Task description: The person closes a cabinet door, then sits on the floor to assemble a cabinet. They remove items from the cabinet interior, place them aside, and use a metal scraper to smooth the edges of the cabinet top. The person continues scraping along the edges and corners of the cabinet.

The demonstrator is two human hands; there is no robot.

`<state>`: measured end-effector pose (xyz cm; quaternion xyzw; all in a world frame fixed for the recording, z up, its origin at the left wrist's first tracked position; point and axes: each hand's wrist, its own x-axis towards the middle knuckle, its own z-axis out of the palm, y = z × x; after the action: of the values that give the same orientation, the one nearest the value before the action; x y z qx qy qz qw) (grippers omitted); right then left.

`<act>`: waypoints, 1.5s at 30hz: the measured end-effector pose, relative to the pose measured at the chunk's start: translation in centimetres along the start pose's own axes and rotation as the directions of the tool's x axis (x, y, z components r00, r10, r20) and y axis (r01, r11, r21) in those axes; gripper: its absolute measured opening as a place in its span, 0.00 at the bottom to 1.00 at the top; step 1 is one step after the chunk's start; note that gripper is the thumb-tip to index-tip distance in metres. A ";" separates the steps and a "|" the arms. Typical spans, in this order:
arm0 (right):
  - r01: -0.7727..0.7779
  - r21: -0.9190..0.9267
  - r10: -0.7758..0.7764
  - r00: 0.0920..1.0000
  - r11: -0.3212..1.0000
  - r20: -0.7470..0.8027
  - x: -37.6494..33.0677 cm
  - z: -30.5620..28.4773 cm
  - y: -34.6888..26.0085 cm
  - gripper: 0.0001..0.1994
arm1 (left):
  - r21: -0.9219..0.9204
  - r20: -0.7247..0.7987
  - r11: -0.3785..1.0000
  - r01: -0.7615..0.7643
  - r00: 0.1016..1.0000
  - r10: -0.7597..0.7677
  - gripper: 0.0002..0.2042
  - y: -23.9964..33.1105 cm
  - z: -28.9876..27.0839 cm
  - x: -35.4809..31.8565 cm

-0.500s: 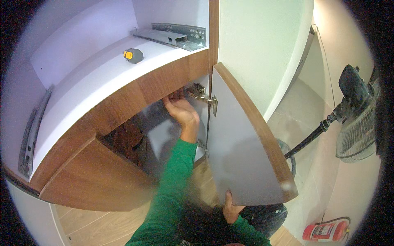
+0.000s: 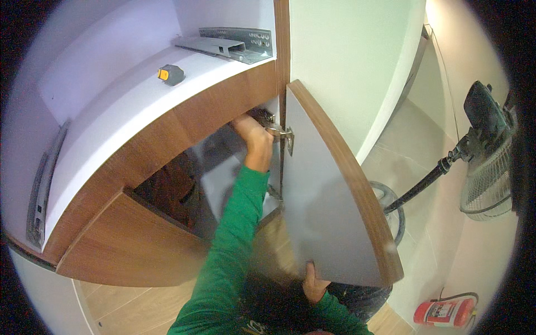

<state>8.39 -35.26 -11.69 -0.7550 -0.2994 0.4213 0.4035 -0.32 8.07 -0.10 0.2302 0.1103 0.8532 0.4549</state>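
Note:
My left hand [image 2: 255,140] reaches up under the wood-faced front rail [image 2: 184,120] of the cabinet, beside the upper metal hinge [image 2: 286,134]. Its fingers are hidden up there, so their grip does not show. On the right, a cabinet door [image 2: 329,201], grey inside with a curved brown edge, stands swung out on its hinges. My right hand [image 2: 315,287] grips this door at its bottom edge, thumb against the grey face. A lower hinge [image 2: 275,193] joins door and cabinet further down.
Another curved brown door [image 2: 128,240] stands out on the left. On the white shelf [image 2: 120,109] lie a black-and-yellow tape measure [image 2: 171,75] and metal drawer runners [image 2: 226,47]. A standing fan [image 2: 486,178] and a red fire extinguisher [image 2: 445,312] are at the right.
My left hand has turned over at the wrist, its back now showing, and has shifted nearer the upper hinge. My right hand keeps its hold on the door. The view has shifted slightly.

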 end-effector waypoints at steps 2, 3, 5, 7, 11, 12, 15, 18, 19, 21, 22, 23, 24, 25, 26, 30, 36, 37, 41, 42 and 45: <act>0.242 -0.047 -0.243 0.970 0.969 0.002 0.7 -0.3 -0.7 0.28 | 0.048 -0.076 0.999 -0.022 0.997 0.026 0.18 0.3 1.2 -0.8; 0.307 -0.076 -0.306 0.952 0.949 0.029 0.9 -0.5 -0.9 0.29 | 0.071 -0.113 0.997 -0.037 0.993 0.045 0.18 0.3 1.8 -1.2; 0.313 -0.065 -0.313 0.950 0.948 0.008 0.6 -0.3 -1.1 0.26 | 0.127 -0.183 0.990 -0.058 0.980 0.081 0.17 0.2 2.3 -1.5; 0.305 -0.112 -0.302 0.952 0.946 0.038 0.6 -0.3 -0.9 0.26 | 0.218 -0.205 0.976 -0.024 0.976 0.070 0.16 0.1 1.8 -1.3; 0.279 0.127 -0.266 0.958 0.952 -0.108 1.2 0.4 0.4 0.21 | 0.309 -0.175 0.947 0.086 0.984 -0.032 0.16 -0.4 0.5 -0.7; 0.278 0.187 -0.252 0.956 0.942 -0.150 1.3 0.5 0.9 0.22 | 0.297 -0.165 0.950 0.097 0.985 -0.049 0.16 -0.5 0.3 -0.6; 0.294 0.153 -0.260 0.943 0.943 -0.210 2.1 0.4 2.1 0.24 | 0.548 0.035 0.828 -0.120 0.992 0.120 0.16 -0.7 -0.4 -0.6; 0.379 0.056 -0.358 0.907 0.924 -0.223 2.9 0.3 2.9 0.28 | 0.625 0.014 0.777 -0.079 0.996 0.090 0.17 -0.6 -1.0 0.5; 0.395 0.065 -0.376 0.905 0.916 -0.197 3.1 0.3 3.1 0.29 | 0.568 0.003 0.821 -0.059 0.998 0.070 0.17 -0.7 -1.4 0.6; 0.454 0.113 -0.425 0.879 0.884 -0.216 3.4 0.6 3.5 0.27 | 0.435 0.049 0.899 -0.058 0.998 0.040 0.18 -1.5 -1.9 0.6; 0.496 0.148 -0.449 0.854 0.856 -0.263 3.6 0.8 3.6 0.25 | 0.424 0.013 0.903 -0.067 0.998 0.068 0.18 -1.1 -2.7 1.3; 0.519 0.200 -0.449 0.839 0.831 -0.308 3.7 1.1 3.8 0.22 | 0.402 0.039 0.908 -0.117 0.993 0.110 0.19 0.0 -3.6 2.4; 0.560 0.244 -0.467 0.813 0.792 -0.348 3.9 1.3 4.0 0.23 | 0.379 0.062 0.911 -0.164 0.986 0.152 0.20 0.7 -4.1 3.1; 0.575 0.305 -0.456 0.804 0.759 -0.381 4.0 1.5 4.1 0.24 | 0.399 0.020 0.898 -0.183 0.981 0.191 0.21 1.0 -4.6 3.1; 0.559 0.390 -0.429 0.822 0.732 -0.374 4.1 1.7 4.3 0.26 | 0.421 -0.021 0.885 -0.200 0.973 0.230 0.21 1.7 -5.4 2.5; 0.568 0.312 -0.478 0.818 0.762 -0.321 4.5 1.9 4.9 0.28 | 0.294 -0.024 0.943 -0.158 0.985 0.172 0.24 6.9 -8.1 1.3; 0.512 0.252 -0.447 0.852 0.821 -0.273 4.4 1.6 5.1 0.24 | 0.335 -0.014 0.937 -0.094 0.994 0.105 0.21 5.0 -5.0 1.3; 0.511 0.207 -0.459 0.852 0.834 -0.253 4.4 1.6 5.0 0.25 | 0.385 0.007 0.922 -0.051 0.999 0.052 0.20 2.9 -3.6 1.4; 0.520 0.255 -0.479 0.853 0.815 -0.207 3.7 1.7 4.7 0.29 | 0.485 0.065 0.867 0.114 0.984 -0.166 0.19 -0.3 -1.4 2.0; 0.515 0.237 -0.469 0.854 0.824 -0.224 3.6 1.8 4.5 0.27 | 0.504 0.071 0.855 0.123 0.981 -0.183 0.19 -0.5 -1.2 2.1; 0.505 0.268 -0.453 0.860 0.821 -0.234 3.6 2.1 4.2 0.25 | 0.550 0.053 0.820 0.158 0.973 -0.223 0.18 0.0 -1.3 2.2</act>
<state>8.74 -33.71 -17.41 -0.6108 -0.3739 0.2871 0.6362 -1.98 9.94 -0.55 0.3858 0.3433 0.7224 0.4598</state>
